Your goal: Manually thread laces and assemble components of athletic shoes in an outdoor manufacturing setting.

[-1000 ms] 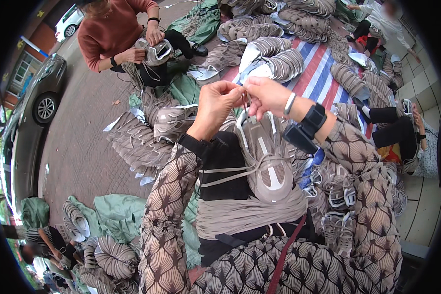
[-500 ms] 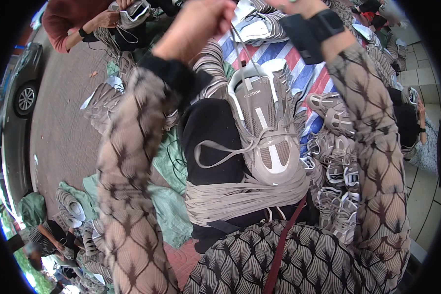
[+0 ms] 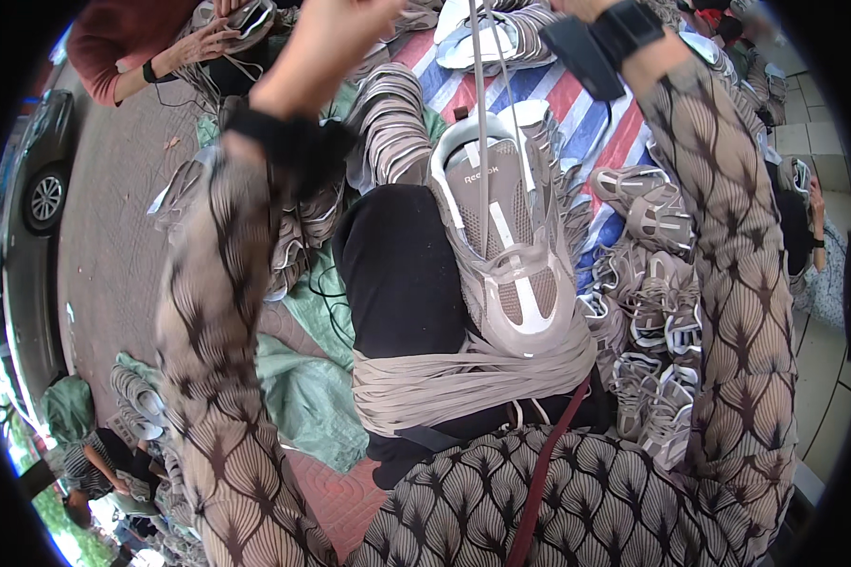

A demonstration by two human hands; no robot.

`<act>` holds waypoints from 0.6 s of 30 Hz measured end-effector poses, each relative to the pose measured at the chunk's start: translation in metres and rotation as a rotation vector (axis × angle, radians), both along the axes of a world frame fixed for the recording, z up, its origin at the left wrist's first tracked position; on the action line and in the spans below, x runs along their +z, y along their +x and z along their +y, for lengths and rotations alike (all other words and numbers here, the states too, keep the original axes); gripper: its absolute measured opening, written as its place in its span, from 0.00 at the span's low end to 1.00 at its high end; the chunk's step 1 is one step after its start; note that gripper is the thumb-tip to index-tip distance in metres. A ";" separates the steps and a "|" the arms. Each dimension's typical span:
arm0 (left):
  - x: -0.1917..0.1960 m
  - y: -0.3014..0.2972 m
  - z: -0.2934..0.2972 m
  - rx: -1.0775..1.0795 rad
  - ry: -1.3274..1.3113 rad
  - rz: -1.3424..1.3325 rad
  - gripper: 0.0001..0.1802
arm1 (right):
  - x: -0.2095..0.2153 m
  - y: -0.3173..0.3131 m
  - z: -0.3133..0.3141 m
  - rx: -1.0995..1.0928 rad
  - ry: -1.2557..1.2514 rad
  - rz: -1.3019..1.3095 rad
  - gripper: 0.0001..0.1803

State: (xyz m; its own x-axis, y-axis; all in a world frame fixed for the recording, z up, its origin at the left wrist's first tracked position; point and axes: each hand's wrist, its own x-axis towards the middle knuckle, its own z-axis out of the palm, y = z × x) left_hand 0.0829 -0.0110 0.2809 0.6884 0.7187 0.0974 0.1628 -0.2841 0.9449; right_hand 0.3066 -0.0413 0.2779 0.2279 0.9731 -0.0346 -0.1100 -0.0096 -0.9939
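Note:
A taupe and white sneaker rests on my black-clothed lap, toe toward me. From its throat a flat taupe shoelace runs up, pulled straight, as two strands that leave the view at the top. My left hand is raised left of the strands, blurred, with its fingers mostly cut off by the top edge. Right of them is my right hand, its fingers also beyond the edge. What either one grips is hidden. A thick bundle of loose shoelaces lies across my lap below the toe.
Nested stacks of shoe uppers stand beyond my lap on a striped tarp. Several laced sneakers lie at my right. Green sheeting spreads at my left. A co-worker's hand holds a shoe at the upper left; a car is parked beyond.
My left hand has moved up and left. The loose lace loop across the toe has been drawn up, and the strands now run straight to the top edge.

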 end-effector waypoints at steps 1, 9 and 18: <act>-0.034 -0.033 0.018 -0.218 0.284 -0.089 0.12 | 0.007 -0.009 0.013 0.022 0.034 0.004 0.13; -0.045 -0.075 -0.128 -0.360 0.713 0.331 0.10 | -0.001 0.007 0.013 0.124 -0.123 0.252 0.15; -0.056 -0.065 -0.159 -0.426 1.074 0.642 0.09 | 0.002 -0.015 -0.009 -0.020 0.086 -0.191 0.15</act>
